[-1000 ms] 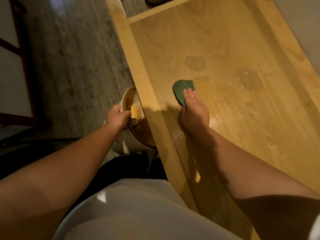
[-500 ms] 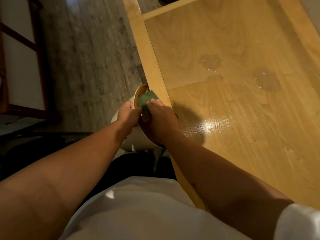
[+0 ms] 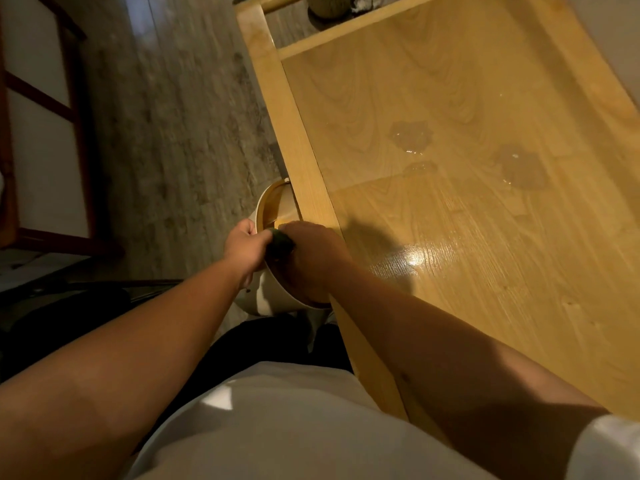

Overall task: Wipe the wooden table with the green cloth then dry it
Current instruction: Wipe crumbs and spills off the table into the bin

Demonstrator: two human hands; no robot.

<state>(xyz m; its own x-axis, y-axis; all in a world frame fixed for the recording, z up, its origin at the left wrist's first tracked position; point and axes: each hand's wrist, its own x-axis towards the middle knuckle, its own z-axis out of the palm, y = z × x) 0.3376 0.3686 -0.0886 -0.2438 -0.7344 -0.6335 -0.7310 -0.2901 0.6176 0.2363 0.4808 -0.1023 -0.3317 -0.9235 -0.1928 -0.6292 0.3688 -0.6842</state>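
Across the right half of the view runs the wooden desk, its top glossy under a bright reflection near the person's right forearm. Three wet patches lie on the top, well apart from the hands, toward the far end. Left of the desk, grey flooring extends to a dark-framed piece of furniture at the left edge. Below the desk's near edge sits a white bucket, its rim partly tucked under the desk edge and its inside showing brownish.

Over the bucket both hands meet. Left hand is curled and grips at the bucket's rim side, its thumb against the green cloth. Right hand is closed round the cloth, fingers bent downward, so only a small dark-green bunch shows between the two hands. Cloth is off the desk, held above the bucket opening.
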